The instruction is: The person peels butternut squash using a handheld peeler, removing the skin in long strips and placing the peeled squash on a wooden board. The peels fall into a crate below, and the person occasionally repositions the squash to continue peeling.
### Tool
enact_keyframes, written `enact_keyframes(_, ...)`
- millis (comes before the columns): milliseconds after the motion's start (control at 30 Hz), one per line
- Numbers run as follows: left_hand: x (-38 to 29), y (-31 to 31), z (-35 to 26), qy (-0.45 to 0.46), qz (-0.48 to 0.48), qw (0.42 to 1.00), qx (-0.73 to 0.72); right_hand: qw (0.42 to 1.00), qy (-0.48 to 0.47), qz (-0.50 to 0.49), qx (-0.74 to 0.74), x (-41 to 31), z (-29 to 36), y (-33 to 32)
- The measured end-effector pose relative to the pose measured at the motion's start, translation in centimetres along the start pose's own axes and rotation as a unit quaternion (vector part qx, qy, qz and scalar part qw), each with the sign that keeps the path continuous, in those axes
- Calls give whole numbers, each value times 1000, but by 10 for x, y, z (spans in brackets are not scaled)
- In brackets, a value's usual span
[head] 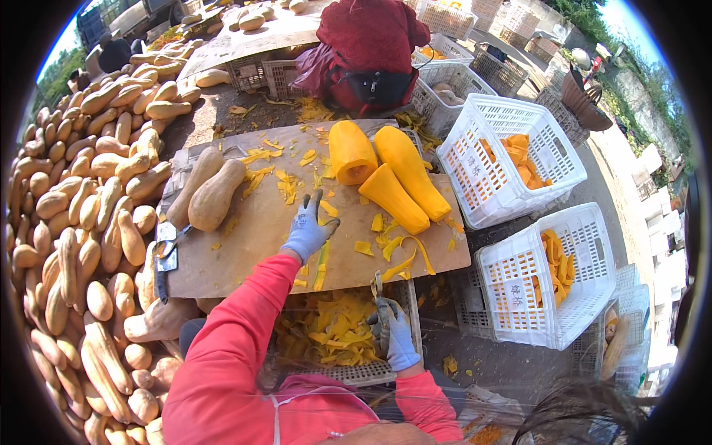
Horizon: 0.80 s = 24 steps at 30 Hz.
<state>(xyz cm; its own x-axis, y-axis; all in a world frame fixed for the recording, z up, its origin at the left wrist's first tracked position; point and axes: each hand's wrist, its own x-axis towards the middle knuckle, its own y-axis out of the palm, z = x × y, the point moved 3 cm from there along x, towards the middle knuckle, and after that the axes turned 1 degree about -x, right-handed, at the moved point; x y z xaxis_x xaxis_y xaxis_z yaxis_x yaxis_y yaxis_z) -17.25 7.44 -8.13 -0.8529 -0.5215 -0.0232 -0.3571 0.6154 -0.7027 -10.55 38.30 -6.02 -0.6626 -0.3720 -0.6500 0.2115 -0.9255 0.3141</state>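
My left hand (310,225), in a pale blue work glove with dark fingers, is spread above the middle of a wooden board (267,261) and holds nothing. At the board's near edge my right hand (392,334), gloved alike, grips a metal peeler (377,283). Peeled orange squash (351,153) lie at the board's right side, one a shorter piece (395,198). Two unpeeled tan squash (216,194) lie at its left. Strips of peel (321,264) are scattered over the wood. Below the near edge, a crate of peelings (328,328) stands before my body.
A knife (161,278) with a dark handle lies at the board's left corner. White plastic crates (512,322) with orange squash pieces stand to the right. A large heap of unpeeled squash (100,222) fills the left. Another person (370,50) in dark red is beyond the board.
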Motion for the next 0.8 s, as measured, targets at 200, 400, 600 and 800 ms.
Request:
enact_keyframes(200,154,59,-19,-22,-49,997,60,994,-12,12,-113,21,-13,-5)
enact_keyframes(400,176,56,17,24,-113,993,-20,886,-190,20,-422,27,-32,-6)
enact_keyframes(600,133,5,63,152,-59,984,70,916,-163,26,-366,17,-10,37)
enact_keyframes(800,9,-16,70,223,-75,958,163,938,-201,7,-282,43,-48,5)
